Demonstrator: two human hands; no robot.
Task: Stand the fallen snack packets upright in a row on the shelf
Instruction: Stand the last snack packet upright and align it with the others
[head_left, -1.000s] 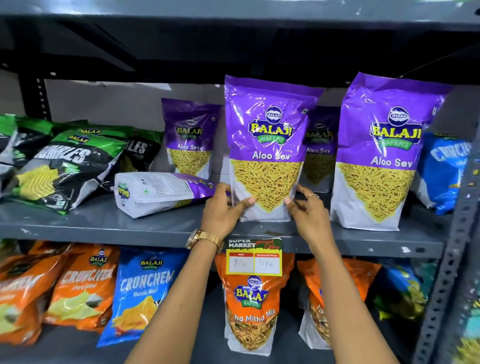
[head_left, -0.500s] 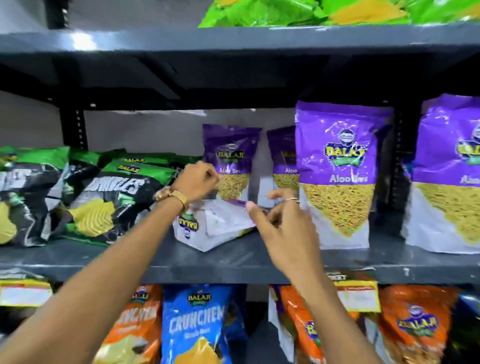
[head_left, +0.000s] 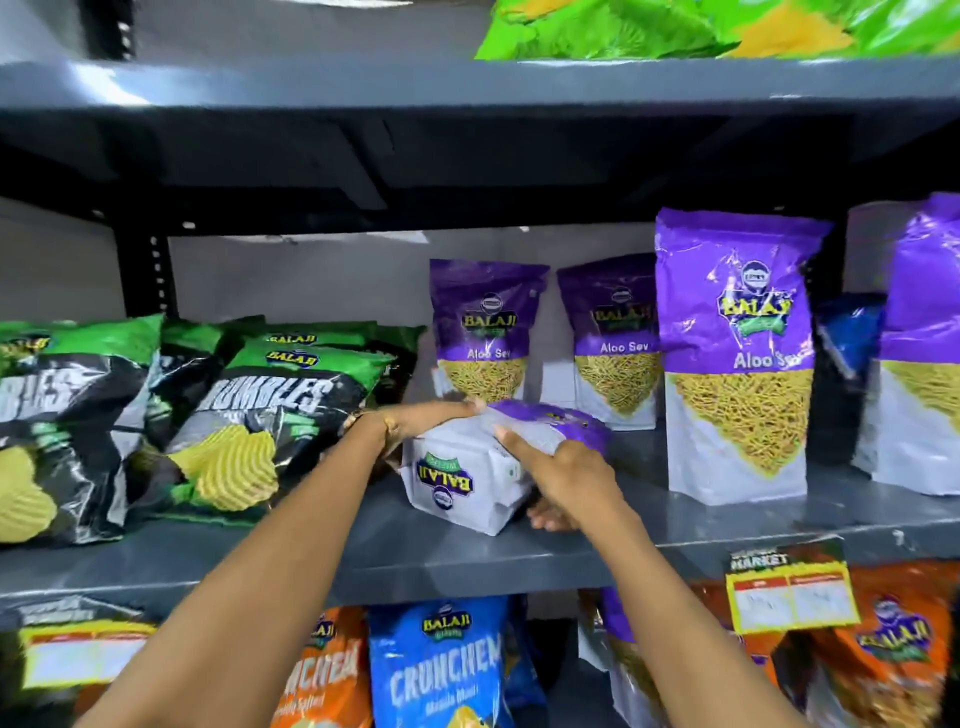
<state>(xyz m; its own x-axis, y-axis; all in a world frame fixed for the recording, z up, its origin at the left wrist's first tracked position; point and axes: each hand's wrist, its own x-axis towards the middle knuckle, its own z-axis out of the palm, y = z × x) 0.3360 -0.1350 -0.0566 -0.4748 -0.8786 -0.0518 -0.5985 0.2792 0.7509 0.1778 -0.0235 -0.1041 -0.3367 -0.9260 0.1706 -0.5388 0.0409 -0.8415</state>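
A fallen purple-and-white Aloo Sev packet (head_left: 462, 478) lies on its side on the grey shelf (head_left: 467, 556), its white base toward me. My left hand (head_left: 421, 421) grips its top rear edge. Around its right side, my right hand (head_left: 556, 473) is wrapped, fingers above and below. A tall Aloo Sev packet (head_left: 737, 358) stands upright to the right, near the front. Two smaller ones (head_left: 485, 332) (head_left: 615, 338) stand at the back. Another upright purple packet (head_left: 919, 353) is cut off by the right edge.
Green-and-black Rumbles chip bags (head_left: 249, 410) lean in a pile on the left of the shelf. A blue bag (head_left: 847, 343) sits behind the right packets. Orange and blue Crunchem bags (head_left: 441, 670) fill the shelf below; a price tag (head_left: 789, 592) hangs on the edge.
Both hands left the upright packet and moved left to the fallen one. They now hold it from both sides; the view has shifted left and upward.
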